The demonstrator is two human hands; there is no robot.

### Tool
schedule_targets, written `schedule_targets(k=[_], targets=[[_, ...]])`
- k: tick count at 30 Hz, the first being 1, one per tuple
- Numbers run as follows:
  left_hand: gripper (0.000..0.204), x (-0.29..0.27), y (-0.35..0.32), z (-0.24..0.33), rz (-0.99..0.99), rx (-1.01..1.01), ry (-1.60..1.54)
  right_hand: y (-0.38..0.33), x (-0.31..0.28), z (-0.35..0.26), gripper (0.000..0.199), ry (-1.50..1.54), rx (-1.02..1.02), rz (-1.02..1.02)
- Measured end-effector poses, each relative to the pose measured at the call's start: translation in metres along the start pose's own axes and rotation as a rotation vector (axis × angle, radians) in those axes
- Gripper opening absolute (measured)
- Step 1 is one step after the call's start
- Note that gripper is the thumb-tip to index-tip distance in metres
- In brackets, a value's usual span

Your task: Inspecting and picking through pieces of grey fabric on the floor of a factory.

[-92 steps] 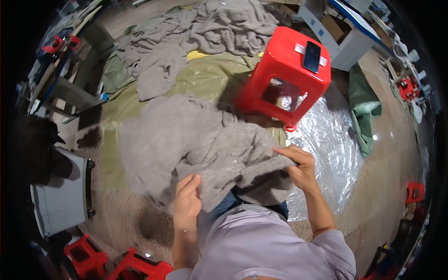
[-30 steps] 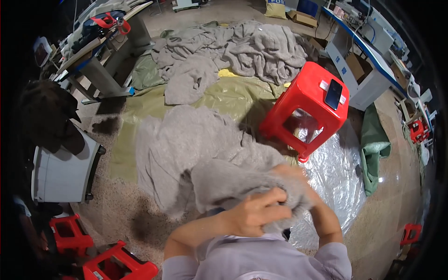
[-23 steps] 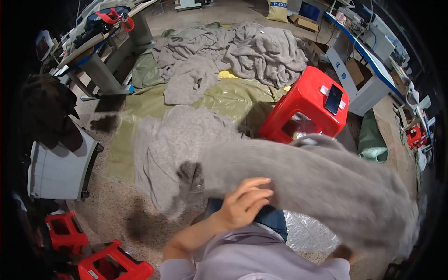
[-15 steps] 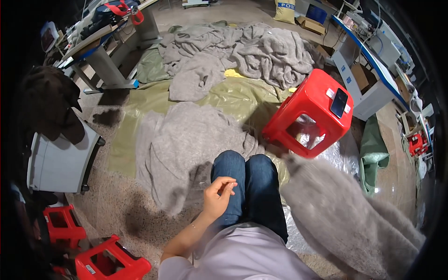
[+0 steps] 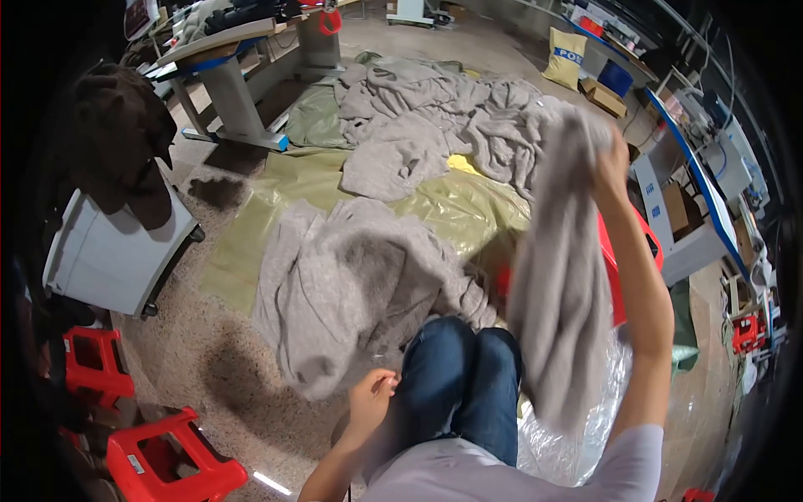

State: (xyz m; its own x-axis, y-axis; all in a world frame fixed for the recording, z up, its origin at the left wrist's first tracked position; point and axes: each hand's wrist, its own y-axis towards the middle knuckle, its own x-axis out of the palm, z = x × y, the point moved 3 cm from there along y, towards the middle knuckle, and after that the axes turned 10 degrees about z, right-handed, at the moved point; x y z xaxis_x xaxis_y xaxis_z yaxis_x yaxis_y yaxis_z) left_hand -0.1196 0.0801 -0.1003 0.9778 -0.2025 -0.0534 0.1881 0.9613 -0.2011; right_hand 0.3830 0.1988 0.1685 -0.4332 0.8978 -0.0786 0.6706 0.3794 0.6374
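Observation:
My right hand [image 5: 612,163] is raised at the right, gripping the top of a grey fuzzy knit cloth [image 5: 559,293]. The cloth hangs down long and blurred in front of a red plastic stool [image 5: 648,243], beside my right knee. My left hand [image 5: 374,400] is low beside my left thigh, fingers curled together; whether anything is in them is too small to see. Just beyond my knees lies a rumpled heap of the same grey knit cloth [image 5: 335,284], its near edge close to my left hand.
Olive plastic sheeting [image 5: 242,251] covers the floor, with a larger pile of grey knit cloth [image 5: 418,109] farther off. A pale cabinet [image 5: 109,251] with dark cloth [image 5: 121,151] on it and red stools [image 5: 171,456] stand at the left. Clear plastic film [image 5: 548,452] lies at my right.
My right hand has come into view, lifting the cloth from low at the right up in front of the red stool. The near heap's shape has shifted. My left hand has dropped lower.

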Motion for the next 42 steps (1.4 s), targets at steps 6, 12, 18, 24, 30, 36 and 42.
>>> schedule_targets(k=[6,12,18,24,30,36,42], targets=[[0.011,-0.043,0.029,-0.057,0.207,0.093,0.285,0.006,0.226,-0.161,0.025,0.889,-0.049,-0.023],[0.016,-0.038,0.079,-0.061,0.319,-0.227,0.311,-0.104,0.258,-0.034,0.035,-0.169,0.052,-0.837],[0.093,-0.090,0.169,-0.130,0.779,-0.132,0.847,-0.292,0.091,0.026,0.038,-0.236,0.258,-1.372],[0.058,-0.118,0.203,-0.177,0.625,-0.338,0.855,-0.318,-0.005,0.020,0.031,-0.246,0.506,-1.059],[0.032,-0.120,0.165,-0.172,0.607,0.059,0.611,-0.327,-0.011,0.004,0.032,-0.349,0.416,-0.988],[0.027,-0.031,0.095,0.044,0.101,0.081,-0.413,-0.355,0.011,-0.034,0.060,-0.242,0.042,-0.950],[0.046,-0.014,0.033,0.207,-0.021,0.357,-0.908,-0.401,0.065,-0.051,0.071,-0.027,-0.014,-1.009]])
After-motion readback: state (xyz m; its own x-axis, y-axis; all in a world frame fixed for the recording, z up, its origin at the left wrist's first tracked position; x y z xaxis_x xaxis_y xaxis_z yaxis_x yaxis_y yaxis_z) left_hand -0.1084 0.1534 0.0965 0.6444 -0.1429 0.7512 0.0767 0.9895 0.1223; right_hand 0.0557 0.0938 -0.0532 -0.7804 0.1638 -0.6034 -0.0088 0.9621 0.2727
